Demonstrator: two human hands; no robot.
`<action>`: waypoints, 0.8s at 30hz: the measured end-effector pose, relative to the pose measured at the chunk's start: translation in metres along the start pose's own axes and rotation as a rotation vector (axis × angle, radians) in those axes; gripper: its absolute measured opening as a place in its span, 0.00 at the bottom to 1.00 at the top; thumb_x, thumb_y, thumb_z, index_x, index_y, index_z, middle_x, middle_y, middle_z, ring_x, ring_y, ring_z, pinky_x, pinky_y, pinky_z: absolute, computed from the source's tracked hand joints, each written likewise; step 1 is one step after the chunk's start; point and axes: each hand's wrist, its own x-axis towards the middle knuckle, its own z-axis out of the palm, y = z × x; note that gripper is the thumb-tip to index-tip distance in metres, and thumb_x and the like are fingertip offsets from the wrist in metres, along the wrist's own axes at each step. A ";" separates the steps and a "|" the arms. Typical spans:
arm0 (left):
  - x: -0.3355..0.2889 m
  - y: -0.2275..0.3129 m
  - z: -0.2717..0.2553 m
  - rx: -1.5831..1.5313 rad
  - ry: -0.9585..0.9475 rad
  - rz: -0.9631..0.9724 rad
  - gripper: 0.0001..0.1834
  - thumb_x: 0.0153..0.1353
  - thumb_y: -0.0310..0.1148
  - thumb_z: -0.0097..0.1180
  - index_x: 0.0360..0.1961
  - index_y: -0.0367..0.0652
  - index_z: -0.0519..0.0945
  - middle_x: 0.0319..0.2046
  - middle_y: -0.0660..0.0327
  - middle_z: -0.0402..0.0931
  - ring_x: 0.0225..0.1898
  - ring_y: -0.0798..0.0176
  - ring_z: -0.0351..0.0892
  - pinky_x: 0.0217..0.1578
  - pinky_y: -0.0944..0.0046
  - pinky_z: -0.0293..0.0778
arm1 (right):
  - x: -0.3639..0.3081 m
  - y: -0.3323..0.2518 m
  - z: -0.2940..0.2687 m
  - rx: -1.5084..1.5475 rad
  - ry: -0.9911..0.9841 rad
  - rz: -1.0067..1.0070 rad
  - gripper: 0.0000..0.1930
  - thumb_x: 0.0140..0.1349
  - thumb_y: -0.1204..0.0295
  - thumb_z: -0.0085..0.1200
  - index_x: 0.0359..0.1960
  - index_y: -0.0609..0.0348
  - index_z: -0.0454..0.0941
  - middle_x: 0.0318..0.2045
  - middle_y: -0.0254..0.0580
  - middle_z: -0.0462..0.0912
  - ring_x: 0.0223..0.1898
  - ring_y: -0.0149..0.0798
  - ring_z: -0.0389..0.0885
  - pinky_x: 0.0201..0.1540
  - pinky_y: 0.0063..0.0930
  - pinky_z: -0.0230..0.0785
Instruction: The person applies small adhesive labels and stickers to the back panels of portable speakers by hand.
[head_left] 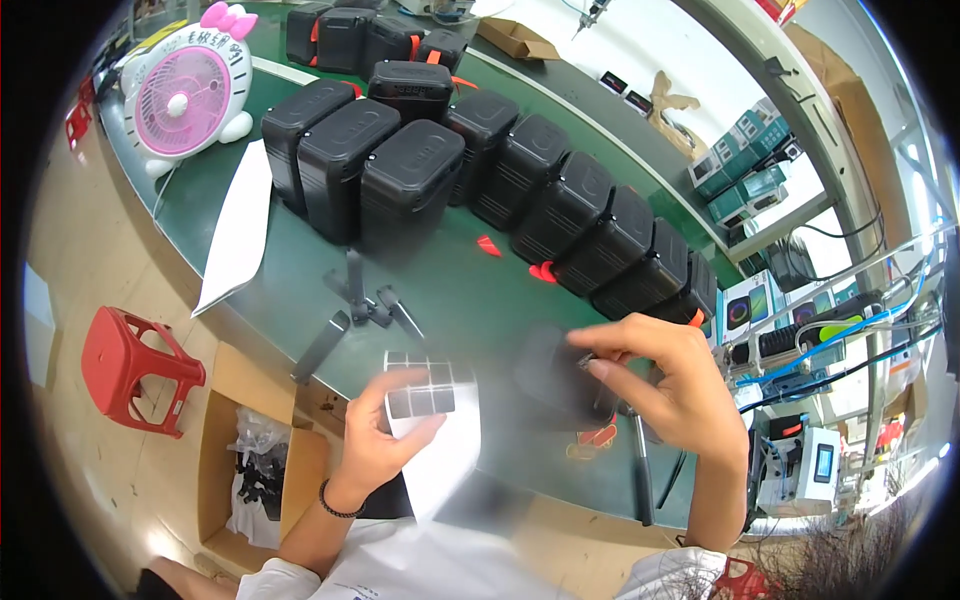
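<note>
My left hand [378, 445] holds a white sheet [448, 470] by its far end, thumb and fingers closed on it. Rows of dark square stickers [437, 376] cover that end. To the right, my right hand [672, 375] pinches a tiny dark piece [586, 361] between thumb and index finger; its kind is too small to make out. Just beside these fingertips is a blurred black box-shaped case [553, 375]. Farther off, several black ribbed cases [412, 185] with rounded corners stand upright on the green tabletop [465, 290].
Black strap-like parts [358, 290] lie left of centre, with red scraps [488, 246] beyond. A black-handled tool [641, 470] is at the right. A pink-and-white fan [185, 100] stands far left. On the floor are an open carton [315, 470] and a red stool [135, 365].
</note>
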 end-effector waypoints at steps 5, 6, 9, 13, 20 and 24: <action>0.004 -0.008 -0.001 -0.010 -0.032 -0.022 0.27 0.57 0.16 0.68 0.58 0.35 0.75 0.45 0.58 0.85 0.46 0.67 0.86 0.49 0.66 0.82 | 0.003 0.004 -0.002 0.109 -0.062 0.166 0.06 0.61 0.83 0.66 0.39 0.66 0.85 0.35 0.42 0.88 0.35 0.32 0.87 0.42 0.27 0.79; 0.004 -0.008 -0.001 -0.010 -0.038 -0.034 0.27 0.57 0.16 0.68 0.58 0.35 0.74 0.45 0.58 0.85 0.46 0.67 0.86 0.48 0.66 0.82 | 0.003 0.005 -0.004 0.094 -0.105 0.143 0.06 0.61 0.80 0.67 0.38 0.67 0.84 0.33 0.43 0.87 0.33 0.35 0.88 0.41 0.28 0.80; 0.005 -0.006 -0.002 0.021 -0.055 -0.012 0.27 0.57 0.16 0.67 0.59 0.35 0.74 0.45 0.57 0.85 0.46 0.67 0.86 0.48 0.66 0.82 | 0.005 0.012 -0.003 0.134 -0.094 0.096 0.05 0.61 0.80 0.67 0.36 0.67 0.84 0.30 0.41 0.87 0.33 0.33 0.87 0.41 0.28 0.80; 0.007 -0.002 0.000 0.018 -0.064 -0.018 0.27 0.57 0.16 0.67 0.59 0.34 0.74 0.45 0.56 0.85 0.46 0.67 0.86 0.47 0.66 0.83 | 0.009 0.016 -0.008 0.188 -0.151 0.124 0.07 0.61 0.78 0.68 0.38 0.66 0.84 0.30 0.40 0.87 0.33 0.32 0.87 0.39 0.27 0.78; 0.008 0.002 0.001 0.041 -0.035 0.033 0.26 0.58 0.20 0.70 0.57 0.31 0.75 0.41 0.57 0.87 0.40 0.71 0.86 0.41 0.70 0.82 | 0.020 0.023 -0.012 0.291 -0.238 0.207 0.17 0.59 0.77 0.71 0.45 0.60 0.74 0.30 0.33 0.87 0.31 0.25 0.80 0.38 0.23 0.71; 0.003 0.001 0.000 0.043 -0.032 -0.014 0.26 0.59 0.20 0.70 0.57 0.31 0.75 0.40 0.56 0.87 0.40 0.69 0.87 0.41 0.69 0.83 | 0.021 0.029 -0.011 0.299 -0.274 0.175 0.19 0.62 0.72 0.71 0.46 0.61 0.71 0.29 0.34 0.87 0.30 0.25 0.77 0.36 0.23 0.71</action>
